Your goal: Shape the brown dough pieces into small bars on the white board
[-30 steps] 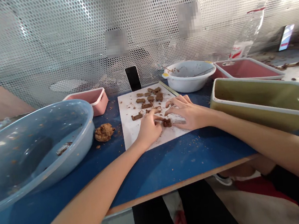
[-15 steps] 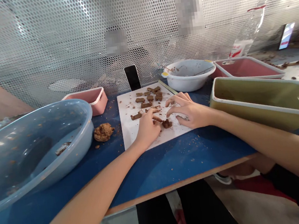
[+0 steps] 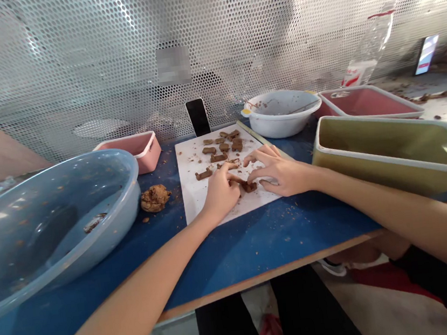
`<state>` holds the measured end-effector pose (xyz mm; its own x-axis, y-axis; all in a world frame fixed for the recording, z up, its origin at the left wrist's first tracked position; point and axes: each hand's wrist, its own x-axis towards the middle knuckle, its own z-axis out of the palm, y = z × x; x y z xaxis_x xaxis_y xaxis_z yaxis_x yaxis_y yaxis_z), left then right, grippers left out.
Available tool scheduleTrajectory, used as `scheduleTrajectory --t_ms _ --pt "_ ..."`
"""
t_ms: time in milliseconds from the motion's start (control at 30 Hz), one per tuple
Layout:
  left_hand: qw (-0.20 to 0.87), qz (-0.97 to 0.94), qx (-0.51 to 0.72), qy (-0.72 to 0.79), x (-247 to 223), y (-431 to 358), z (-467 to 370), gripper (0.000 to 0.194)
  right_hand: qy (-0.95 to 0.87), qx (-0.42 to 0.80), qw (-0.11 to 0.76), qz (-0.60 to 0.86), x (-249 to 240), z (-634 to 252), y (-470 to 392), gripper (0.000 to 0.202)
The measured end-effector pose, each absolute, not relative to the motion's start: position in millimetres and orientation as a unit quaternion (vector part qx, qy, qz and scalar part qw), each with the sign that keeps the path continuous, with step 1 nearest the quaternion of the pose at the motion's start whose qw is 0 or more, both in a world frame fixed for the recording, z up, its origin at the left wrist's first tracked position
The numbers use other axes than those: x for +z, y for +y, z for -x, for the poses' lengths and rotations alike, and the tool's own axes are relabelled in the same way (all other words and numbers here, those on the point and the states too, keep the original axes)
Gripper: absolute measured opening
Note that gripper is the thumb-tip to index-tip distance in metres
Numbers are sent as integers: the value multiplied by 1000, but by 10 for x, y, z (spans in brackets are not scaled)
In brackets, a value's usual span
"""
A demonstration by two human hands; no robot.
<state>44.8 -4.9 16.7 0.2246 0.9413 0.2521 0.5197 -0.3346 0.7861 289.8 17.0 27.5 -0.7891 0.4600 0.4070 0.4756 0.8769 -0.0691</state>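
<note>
The half-open right hand (image 3: 280, 174) is closing in on the brown piece (image 3: 251, 187), joining the curled left hand (image 3: 222, 190), its grip unclear, in working it.

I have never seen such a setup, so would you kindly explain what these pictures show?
There is no machine: a person works bare-handed. Every picture comes from one head-worn camera facing forward and down. The left hand and right hand are both at a small brown piece on a white board; how firmly it is gripped is unclear. More brown pieces lie farther back. On the blue table, a brown lump and a blue basin are to the left, a white basin and a green bin to the right.
</note>
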Motion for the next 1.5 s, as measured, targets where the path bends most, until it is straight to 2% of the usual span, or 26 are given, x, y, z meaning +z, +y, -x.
scheduleTrajectory --t_ms 667,933,1267,1500 --pt "294 -727 373 496 121 -36 -435 56 -949 -16 196 247 273 -2875 142 28" --pt "268 -734 366 506 123 -33 -439 58 -930 -21 231 284 284 -2875 155 25" --pt "269 -731 363 511 131 -25 -446 57 -930 -59 195 305 213 -2871 214 28" --pt "251 -731 360 522 133 -21 -447 54 -927 10 186 326 173 -2865 228 27"
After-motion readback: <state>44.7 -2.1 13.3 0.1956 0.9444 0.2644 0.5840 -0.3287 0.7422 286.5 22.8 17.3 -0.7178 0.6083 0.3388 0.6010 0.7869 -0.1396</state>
